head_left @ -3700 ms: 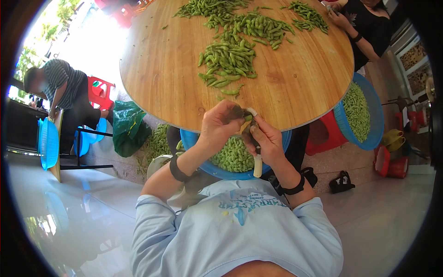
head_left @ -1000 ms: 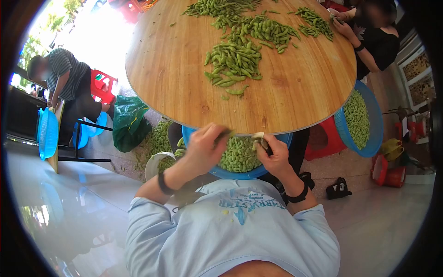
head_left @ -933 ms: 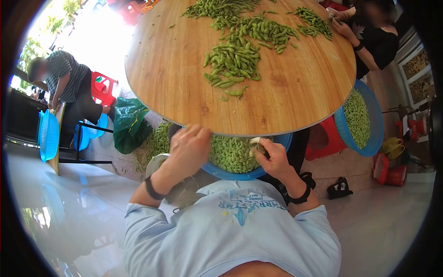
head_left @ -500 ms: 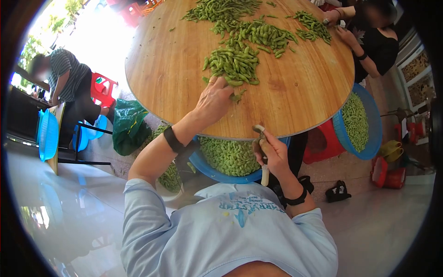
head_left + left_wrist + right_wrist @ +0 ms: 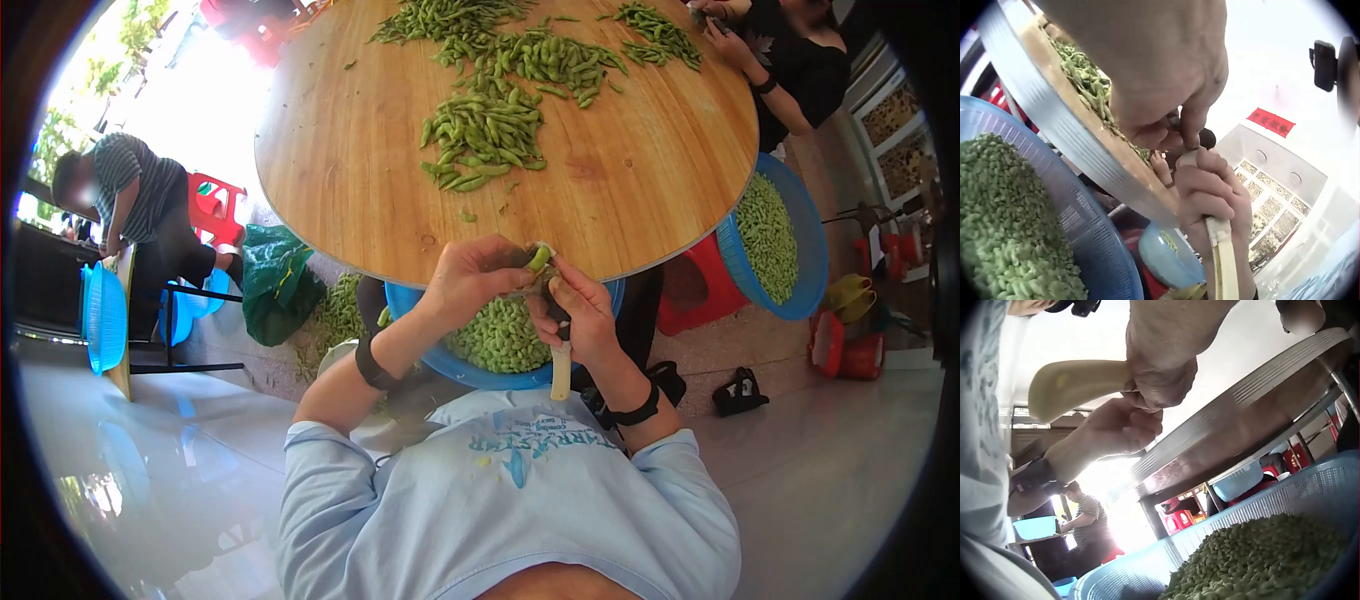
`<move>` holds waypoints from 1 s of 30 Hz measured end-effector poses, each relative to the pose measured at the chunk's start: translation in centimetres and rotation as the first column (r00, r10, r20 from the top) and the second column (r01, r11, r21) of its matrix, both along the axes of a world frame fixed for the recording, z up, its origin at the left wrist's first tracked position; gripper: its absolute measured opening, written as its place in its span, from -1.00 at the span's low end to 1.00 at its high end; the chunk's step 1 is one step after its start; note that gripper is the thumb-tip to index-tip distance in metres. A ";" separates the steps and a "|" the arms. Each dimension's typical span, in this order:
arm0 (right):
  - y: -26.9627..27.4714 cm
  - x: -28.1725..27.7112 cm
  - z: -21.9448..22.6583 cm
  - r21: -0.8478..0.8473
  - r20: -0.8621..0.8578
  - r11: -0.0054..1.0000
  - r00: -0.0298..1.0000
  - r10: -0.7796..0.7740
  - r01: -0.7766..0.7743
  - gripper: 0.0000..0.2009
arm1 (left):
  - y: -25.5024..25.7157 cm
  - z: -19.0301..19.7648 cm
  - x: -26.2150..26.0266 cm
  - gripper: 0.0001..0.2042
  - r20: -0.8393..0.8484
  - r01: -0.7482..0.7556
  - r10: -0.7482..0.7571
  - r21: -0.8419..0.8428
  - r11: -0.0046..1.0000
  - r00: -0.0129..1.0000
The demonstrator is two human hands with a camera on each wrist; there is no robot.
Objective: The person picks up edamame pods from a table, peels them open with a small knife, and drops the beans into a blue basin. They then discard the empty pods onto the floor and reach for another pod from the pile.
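Over the table's near edge, my left hand [image 5: 474,272] pinches a green pod [image 5: 540,259] between thumb and fingers. My right hand [image 5: 582,315] meets it there, its fingers curled round a tool with a pale handle [image 5: 561,372] that points down toward the shirt. In the right wrist view the handle [image 5: 1075,384] sticks out of the fist; the tool's working end is hidden by fingers. Below both hands sits a blue basket [image 5: 432,358] of shelled beans [image 5: 500,338]. Pods [image 5: 487,130] lie heaped on the round wooden table [image 5: 350,180].
Another blue basket [image 5: 808,262] of beans stands at the right by a red stool [image 5: 695,290]. At the table's far right sits a person in black [image 5: 800,75]; a person in stripes [image 5: 135,185] is at the left. A green bag [image 5: 270,285] lies near pods on the floor.
My left hand has come back from the pod heap to my right hand, now with a pod. The loose pod near the heap's front is gone from there. The head view has shifted slightly.
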State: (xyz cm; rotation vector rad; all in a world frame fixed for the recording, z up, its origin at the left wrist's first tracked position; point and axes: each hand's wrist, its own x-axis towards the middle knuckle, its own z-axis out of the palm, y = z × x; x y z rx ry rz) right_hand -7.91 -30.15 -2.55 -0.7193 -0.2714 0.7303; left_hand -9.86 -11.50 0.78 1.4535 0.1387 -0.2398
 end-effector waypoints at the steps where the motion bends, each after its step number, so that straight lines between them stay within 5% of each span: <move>1: 0.0 0.0 0.0 -0.001 -0.001 1.000 1.000 0.002 -0.002 -0.62 | -0.1 0.1 -0.2 -0.82 0.038 0.003 -0.002 -0.013 1.000 0.999; 8: 0.2 -0.6 -0.3 -0.062 0.083 0.996 0.995 -0.058 0.063 -0.67 | 0.1 -0.6 -0.5 -0.85 0.143 -0.002 0.006 -0.025 1.000 0.990; 11: 0.2 -0.5 -0.4 -0.054 0.082 0.997 0.995 -0.051 0.055 -0.68 | 0.4 -0.8 -0.4 -0.87 0.053 -0.005 0.010 -0.092 0.996 0.999; 13: -0.1 -0.3 -0.4 -0.042 0.080 0.999 0.996 -0.026 0.030 -0.68 | 1.3 -1.9 0.2 -0.88 -0.040 0.116 -0.151 -0.457 0.882 0.988; 14: -0.3 -0.2 -0.4 0.023 0.000 0.999 0.999 0.036 -0.036 -0.69 | 1.3 -2.4 0.1 -0.88 -0.038 0.115 -0.149 -0.459 0.881 0.988; 16: -0.7 0.0 -0.4 0.090 -0.077 0.991 0.991 0.107 -0.100 -0.69 | 1.0 -3.0 -0.3 -0.88 -0.132 0.072 -0.263 -0.761 0.645 0.956; 18: -0.8 0.0 -0.6 0.266 -0.263 0.947 0.932 0.250 -0.179 -0.71 | 1.0 -3.2 -0.4 -0.90 -0.140 0.079 -0.267 -0.739 0.669 0.953; 20: -0.7 0.0 -0.4 0.173 -0.294 0.978 0.942 0.161 -0.113 -0.73 | 0.5 -3.2 -0.3 -0.90 -0.140 0.093 -0.274 -0.717 0.691 0.951; 21: -0.7 0.0 -0.4 0.078 -0.322 0.996 0.944 0.069 -0.046 -0.75 | -0.1 -3.1 -0.4 -0.88 0.079 0.123 -0.103 -0.313 0.942 0.992; 22: -0.7 -0.2 -0.5 0.079 -0.323 0.996 0.944 0.068 -0.045 -0.75 | -0.5 -2.9 -0.5 -0.87 0.346 -0.006 -0.045 0.143 0.990 0.937; 23: -0.6 -0.2 -0.6 0.067 -0.322 0.997 0.945 0.053 -0.033 -0.78 | -0.3 -2.4 -0.6 -0.87 0.346 -0.007 -0.043 0.144 0.990 0.937; 24: -0.4 -0.2 -0.7 0.056 -0.322 0.998 0.946 0.040 -0.023 -0.80 | -0.1 -1.4 -0.7 -0.84 0.535 -0.113 -0.178 0.466 0.878 0.826; 25: -0.3 -0.3 -0.8 0.057 -0.324 0.998 0.945 0.044 -0.026 -0.80 | 0.0 -0.8 -0.9 -0.81 0.629 -0.282 -0.368 0.694 0.662 0.684; 28: -0.1 -0.4 -0.9 0.051 -0.342 0.998 0.938 0.048 -0.033 -0.83 | -0.8 -0.5 -1.6 -0.78 0.656 -0.425 -0.418 0.739 0.523 0.629; 30: 0.1 -0.7 -0.5 0.023 -0.365 1.000 0.931 0.005 0.004 -0.84 | -0.9 -1.4 -1.6 -0.79 0.691 -0.466 -0.399 0.711 0.527 0.603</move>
